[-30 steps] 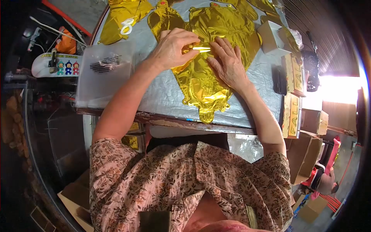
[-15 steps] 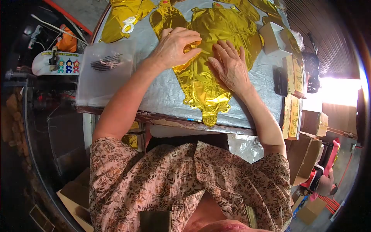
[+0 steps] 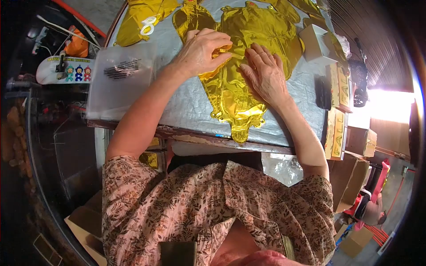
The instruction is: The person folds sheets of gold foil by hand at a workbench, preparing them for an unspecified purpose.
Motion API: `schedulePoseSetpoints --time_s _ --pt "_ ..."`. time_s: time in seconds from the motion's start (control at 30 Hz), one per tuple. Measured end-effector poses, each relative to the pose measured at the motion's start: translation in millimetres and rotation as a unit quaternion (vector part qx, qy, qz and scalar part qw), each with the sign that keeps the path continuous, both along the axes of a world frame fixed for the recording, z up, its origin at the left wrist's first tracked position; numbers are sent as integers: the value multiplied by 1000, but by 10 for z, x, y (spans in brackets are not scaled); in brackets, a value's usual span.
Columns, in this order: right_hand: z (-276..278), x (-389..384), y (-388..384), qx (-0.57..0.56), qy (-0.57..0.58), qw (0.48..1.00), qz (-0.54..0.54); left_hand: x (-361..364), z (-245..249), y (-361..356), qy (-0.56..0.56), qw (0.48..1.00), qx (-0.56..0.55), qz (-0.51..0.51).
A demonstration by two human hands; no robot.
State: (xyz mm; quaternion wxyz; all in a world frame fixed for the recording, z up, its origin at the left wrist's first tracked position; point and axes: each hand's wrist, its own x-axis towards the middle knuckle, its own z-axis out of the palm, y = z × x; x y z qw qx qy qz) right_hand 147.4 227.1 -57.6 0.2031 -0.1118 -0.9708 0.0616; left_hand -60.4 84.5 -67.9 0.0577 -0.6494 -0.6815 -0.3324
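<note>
So, far left there's at least one flat, clear plastic bag with black print (image 3: 106, 97), contents unclear. Left hand (image 3: 200, 52) is half-curled over the shiny gold foil piece (image 3: 239, 99) on the silvery-covered table (image 3: 182, 104), thumb and fingertips apart; can't tell if it's pinching any. Right hand (image 3: 267, 77) lies open on the foil, gripping nothing. Then one white open-topped rectangular box (image 3: 313, 46), insides partly hidden, and two yellow-lettered cardboard boxes (image 3: 338, 128).

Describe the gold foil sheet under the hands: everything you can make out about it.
The gold foil sheet looks like thin, shiny, flexible film, wrinkled and uninflated. It lies roughly flat on the silvery-grey table covering, broad at the far end and tapering towards the person. Small scalloped tabs flank its near end, where a rounded tongue reaches the table's edge. The right hand rests spread on it; the left hand is at its left side, its grip unclear. The hands hide part of it.
</note>
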Motion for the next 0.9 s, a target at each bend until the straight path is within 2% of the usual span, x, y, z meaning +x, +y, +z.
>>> schedulePoseSetpoints --time_s 0.63,0.7,0.9 --pt "3 1 -5 2 -21 1000 -8 14 15 -3 2 1000 -12 5" --pt "-48 -7 22 28 11 1000 4 8 11 0 3 1000 -16 4" --pt "-41 -6 26 13 5 1000 4 9 16 -4 2 1000 -21 6"
